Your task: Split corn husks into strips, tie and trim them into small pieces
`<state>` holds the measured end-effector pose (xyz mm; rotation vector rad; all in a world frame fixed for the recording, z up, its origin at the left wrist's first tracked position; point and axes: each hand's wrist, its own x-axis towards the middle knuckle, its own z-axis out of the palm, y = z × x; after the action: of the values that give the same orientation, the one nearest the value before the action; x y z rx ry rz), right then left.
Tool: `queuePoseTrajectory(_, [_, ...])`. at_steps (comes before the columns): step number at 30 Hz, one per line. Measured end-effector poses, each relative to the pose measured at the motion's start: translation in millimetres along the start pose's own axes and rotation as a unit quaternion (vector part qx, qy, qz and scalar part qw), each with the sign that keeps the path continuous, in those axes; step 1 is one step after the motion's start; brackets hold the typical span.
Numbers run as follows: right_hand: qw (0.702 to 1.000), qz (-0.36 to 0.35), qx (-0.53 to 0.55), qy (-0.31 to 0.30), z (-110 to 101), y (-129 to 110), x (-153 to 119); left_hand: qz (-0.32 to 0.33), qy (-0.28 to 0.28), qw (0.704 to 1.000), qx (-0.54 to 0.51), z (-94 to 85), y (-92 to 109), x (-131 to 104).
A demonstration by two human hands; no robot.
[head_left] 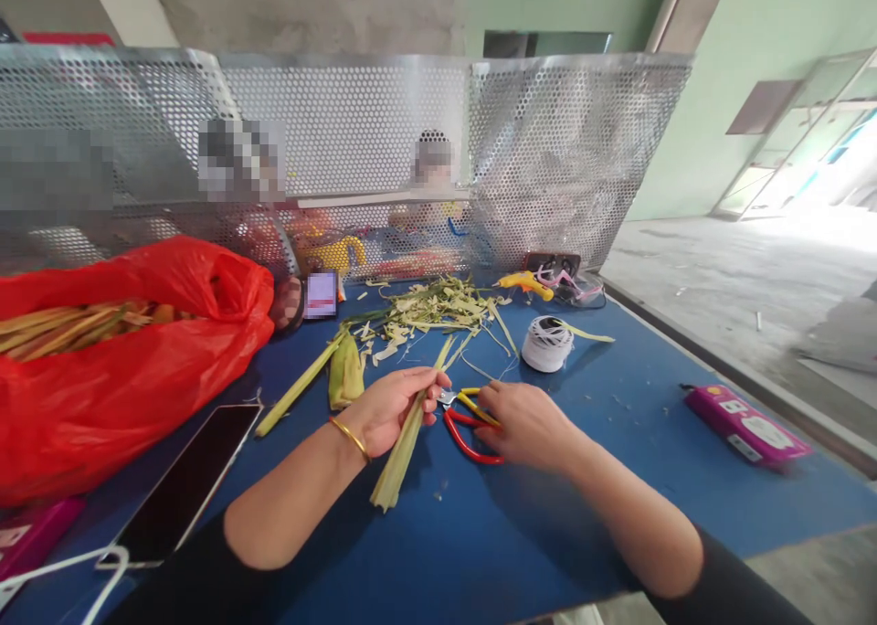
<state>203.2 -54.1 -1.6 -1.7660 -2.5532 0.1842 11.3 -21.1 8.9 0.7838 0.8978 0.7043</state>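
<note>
My left hand [401, 407], with a gold bangle at the wrist, is closed around a pale green folded plant stalk [404, 456] that slants up and away over the blue table. Just to its right my right hand [521, 421] grips pliers [472, 431] with one red and one yellow handle. Their handles are spread, and the metal jaws point left, close to my left fingertips. Exactly how my right fingers wrap the handles is partly hidden. Beyond my left hand lie a broad husk-like piece [346, 374] and a long green stalk [301, 383].
A pile of leaf scraps [438, 307] lies beyond my hands, near a spool of white string [546, 344], a yellow glue gun [526, 284] and glasses [575, 284]. Left are a red bag [157, 369] of stalks and a phone [184, 479]. A perforated metal screen [356, 122] borders the back.
</note>
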Motion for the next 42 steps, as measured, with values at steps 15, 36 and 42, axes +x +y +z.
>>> queuePoseTrajectory(15, [0.985,0.126,-0.099,0.069,-20,32,8,-0.009,0.006,0.998,-0.061,-3.4,8,1])
queuePoseTrajectory(36, [0.980,0.123,-0.140,0.065,3,46,34,-0.030,0.033,0.998,-0.045,-14.7,-2,-14])
queuePoseTrajectory(42, [0.983,0.127,-0.061,0.116,-8,41,23,-0.026,0.050,0.997,-0.061,-16.1,-10,-23])
